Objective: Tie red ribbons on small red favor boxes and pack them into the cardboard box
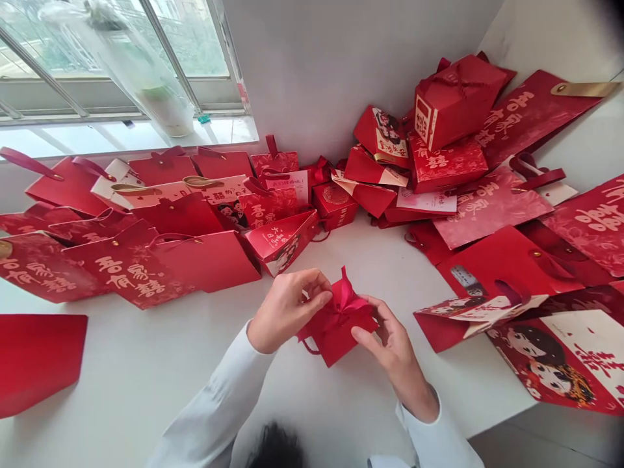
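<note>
A small red gift box [336, 338] with a glossy red ribbon bow [347, 299] on top sits between my hands, just above the table. My left hand [287, 309] pinches the box's upper left side beside the bow. My right hand [392, 351] grips its right edge, with the fingers curled over the corner. A thin red cord loop [309, 346] hangs from the box's lower left. The underside of the box is hidden.
Several red paper gift bags [129, 270] and red boxes [455, 101] lie heaped along the white table's [146, 364] back and right. A flat red sheet [34, 364] lies at left. A window [117, 65] and white wall [312, 65] stand behind.
</note>
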A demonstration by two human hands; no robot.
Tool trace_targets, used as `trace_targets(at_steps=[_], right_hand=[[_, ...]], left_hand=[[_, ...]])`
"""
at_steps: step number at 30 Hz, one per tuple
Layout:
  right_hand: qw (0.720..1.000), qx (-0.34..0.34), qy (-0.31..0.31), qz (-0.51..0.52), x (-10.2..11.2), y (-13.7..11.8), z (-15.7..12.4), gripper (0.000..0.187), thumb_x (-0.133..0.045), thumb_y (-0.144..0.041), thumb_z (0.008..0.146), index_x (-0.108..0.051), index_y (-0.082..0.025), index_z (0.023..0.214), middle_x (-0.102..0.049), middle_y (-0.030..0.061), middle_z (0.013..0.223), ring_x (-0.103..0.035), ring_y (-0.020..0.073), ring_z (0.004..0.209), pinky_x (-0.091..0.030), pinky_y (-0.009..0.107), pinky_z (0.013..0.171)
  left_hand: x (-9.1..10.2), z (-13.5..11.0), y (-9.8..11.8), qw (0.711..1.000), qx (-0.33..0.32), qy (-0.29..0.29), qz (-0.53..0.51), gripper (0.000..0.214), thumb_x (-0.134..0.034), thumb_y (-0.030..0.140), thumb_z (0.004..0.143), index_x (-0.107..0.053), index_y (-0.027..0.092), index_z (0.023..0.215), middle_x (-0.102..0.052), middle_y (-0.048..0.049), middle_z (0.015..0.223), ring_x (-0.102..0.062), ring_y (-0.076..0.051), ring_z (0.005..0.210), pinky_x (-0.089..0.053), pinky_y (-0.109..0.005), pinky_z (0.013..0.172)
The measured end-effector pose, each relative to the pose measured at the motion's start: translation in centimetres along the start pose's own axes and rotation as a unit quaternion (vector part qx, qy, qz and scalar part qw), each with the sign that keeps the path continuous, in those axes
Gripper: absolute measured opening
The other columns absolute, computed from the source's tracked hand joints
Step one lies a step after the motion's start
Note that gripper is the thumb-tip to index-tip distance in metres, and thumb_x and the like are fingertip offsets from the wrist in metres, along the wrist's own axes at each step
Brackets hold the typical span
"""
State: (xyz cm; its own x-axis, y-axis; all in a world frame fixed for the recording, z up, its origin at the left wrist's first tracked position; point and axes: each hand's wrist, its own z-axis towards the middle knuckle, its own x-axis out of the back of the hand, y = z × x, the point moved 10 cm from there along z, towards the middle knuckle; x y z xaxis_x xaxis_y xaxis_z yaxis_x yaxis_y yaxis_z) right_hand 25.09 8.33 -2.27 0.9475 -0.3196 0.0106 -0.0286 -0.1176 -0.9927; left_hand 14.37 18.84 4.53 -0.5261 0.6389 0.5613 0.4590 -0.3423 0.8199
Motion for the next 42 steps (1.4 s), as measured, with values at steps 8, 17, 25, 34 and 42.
trace_targets(at_steps=[8,17,25,34,42], right_hand=[[0.995,0.063,0.026,-0.069,0.4,-1.8,0.1,0.036,-0.064,-0.038,0.083,-0.054,-0.028,0.116,-0.055,0.0036,0.120,-0.054,0.0206,0.107,-0.044,0.034,0.091],[0.905,0.232,0.105,-0.341,-0.9,-8.4,-2.3,0.005,-0.058,-0.020,0.087,-0.060,-0.022,0.084,-0.062,0.0020,0.092,-0.054,0.0188,0.093,-0.044,0.031,0.079],[0.941,0.160,0.126,-0.270,-0.2,-6.9,-3.6,0.004,-0.059,-0.021,0.087,-0.060,-0.023,0.084,-0.062,-0.0025,0.074,-0.056,0.0136,0.067,-0.045,0.024,0.062],[0.964,0.121,0.124,-0.204,0.4,-6.3,-3.1,0.006,-0.061,-0.026,0.085,-0.060,-0.021,0.083,-0.063,-0.0010,0.076,-0.059,0.0142,0.072,-0.047,0.023,0.063],[0.975,0.125,0.111,-0.147,-0.3,-6.8,-3.1,0.016,-0.063,-0.024,0.083,-0.057,-0.023,0.098,-0.064,-0.0003,0.082,-0.062,0.0154,0.079,-0.051,0.027,0.074]], left_hand=[[-0.8,-1.5,-1.7,0.985,0.022,-0.162,-0.055,0.024,-0.051,0.038,0.087,-0.052,0.016,0.079,-0.051,0.0014,0.074,-0.045,-0.008,0.061,-0.038,-0.019,0.054],[-0.8,-1.7,0.7,0.993,-0.030,-0.114,-0.020,0.021,-0.048,0.029,0.088,-0.048,0.016,0.071,-0.050,0.0038,0.067,-0.040,-0.008,0.060,-0.036,-0.021,0.058],[-0.9,-1.5,-0.2,0.997,0.018,-0.075,-0.030,0.020,-0.045,0.023,0.086,-0.042,0.017,0.067,-0.041,0.0056,0.059,-0.033,-0.007,0.052,-0.027,-0.020,0.048],[-0.8,-1.8,1.5,0.998,-0.049,-0.044,0.026,0.010,-0.044,0.014,0.088,-0.053,0.018,0.084,-0.056,0.0041,0.071,-0.044,-0.008,0.059,-0.035,-0.019,0.057],[-2.3,-2.5,3.5,0.986,-0.120,-0.053,0.102,0.010,-0.066,0.026,0.081,-0.063,0.018,0.077,-0.059,0.0001,0.074,-0.051,-0.013,0.072,-0.039,-0.022,0.066]])
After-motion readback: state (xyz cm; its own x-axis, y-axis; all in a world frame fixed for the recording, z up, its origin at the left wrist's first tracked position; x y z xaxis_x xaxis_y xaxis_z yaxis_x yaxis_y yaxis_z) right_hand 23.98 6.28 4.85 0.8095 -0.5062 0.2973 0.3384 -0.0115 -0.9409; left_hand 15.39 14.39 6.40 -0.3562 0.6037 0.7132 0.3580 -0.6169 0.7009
